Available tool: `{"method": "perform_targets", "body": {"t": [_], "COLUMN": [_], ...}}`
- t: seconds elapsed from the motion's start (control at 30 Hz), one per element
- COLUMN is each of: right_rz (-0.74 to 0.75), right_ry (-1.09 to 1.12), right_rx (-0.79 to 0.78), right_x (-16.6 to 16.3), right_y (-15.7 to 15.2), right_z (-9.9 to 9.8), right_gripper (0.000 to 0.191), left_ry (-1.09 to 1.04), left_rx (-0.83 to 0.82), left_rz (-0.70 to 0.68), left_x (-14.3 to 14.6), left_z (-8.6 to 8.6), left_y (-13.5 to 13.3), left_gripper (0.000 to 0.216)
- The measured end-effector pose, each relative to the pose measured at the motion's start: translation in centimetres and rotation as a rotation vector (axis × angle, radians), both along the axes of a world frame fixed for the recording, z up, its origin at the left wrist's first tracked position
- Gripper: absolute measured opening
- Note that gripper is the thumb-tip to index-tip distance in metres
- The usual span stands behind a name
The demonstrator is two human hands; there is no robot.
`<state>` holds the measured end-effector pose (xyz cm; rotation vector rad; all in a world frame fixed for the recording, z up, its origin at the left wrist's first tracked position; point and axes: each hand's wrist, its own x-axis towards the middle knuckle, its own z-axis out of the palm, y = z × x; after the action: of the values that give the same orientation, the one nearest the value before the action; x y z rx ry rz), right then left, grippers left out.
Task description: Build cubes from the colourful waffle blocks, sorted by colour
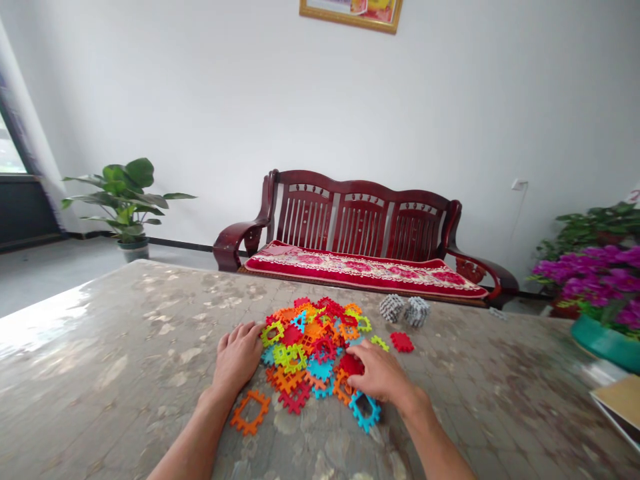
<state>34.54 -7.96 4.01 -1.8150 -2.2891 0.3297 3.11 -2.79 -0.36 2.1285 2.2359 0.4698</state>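
A heap of toothed plastic interlocking tiles in red, orange, lime green and blue lies on the table. My left hand rests palm down against the heap's left side, its fingers stretched forward beside a lime green tile. Along the right side is my right hand, thumb and fingers apart. A solid red tile shows between them; a firm grip on it is not visible. Just below that hand sits a blue open-frame tile. An orange open-frame tile lies apart, near my left wrist.
Two grey, knobbly block-like pieces stand behind the heap, with a loose red tile nearby. The patterned table reaches toward a wooden bench. At right are a teal flowerpot and a brown box-like item.
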Motion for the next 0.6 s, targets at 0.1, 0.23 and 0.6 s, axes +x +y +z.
{"method": "perform_targets", "body": {"t": [0.1,0.23,0.6], "right_rz": [0.004,-0.002,-0.275], "right_ry": [-0.007,0.003,0.052], "right_rx": [-0.005,0.040,0.304], "right_x": [0.1,0.3,3.9], "right_y": [0.1,0.3,1.5], "right_z": [0.3,0.8,0.6], "right_gripper": [0.037,0.024,0.039], "left_ry": [-0.004,-0.016,0.001], "left_rx": [0.006,0.009,0.010], "left_rz": [-0.001,-0.005,-0.001], "left_x": [0.0,-0.1,-0.1], "left_z": [-0.1,-0.1,-0.3], "left_y": [0.1,0.2,0.3], "left_gripper": [0.047,0.048,0.048]}}
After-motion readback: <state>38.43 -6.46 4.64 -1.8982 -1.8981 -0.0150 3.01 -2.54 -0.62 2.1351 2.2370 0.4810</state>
